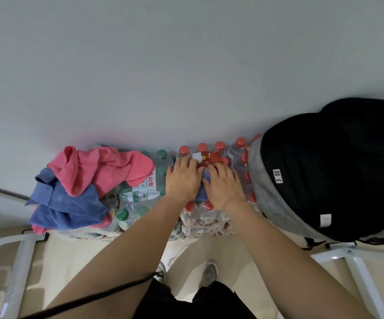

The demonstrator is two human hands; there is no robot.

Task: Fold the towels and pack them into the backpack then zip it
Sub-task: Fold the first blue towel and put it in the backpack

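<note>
- A soft blue towel [203, 192] lies under the left hand [183, 178] and right hand [224, 188], straight fingers pressed flat on it.
- Rumpled pink and blue towels [87, 180] are heaped to the left.
- A rounded black-and-grey backpack [324, 171] sits to the right.

Bare forearms [278, 249], black cable [108, 293] across the left one, black legwear [211, 300], perhaps shorts, grey trainer [209, 271]

A plain pale wall [186, 54] meets beige floor [71, 261], white metal frames [21, 261] at both sides.
</note>
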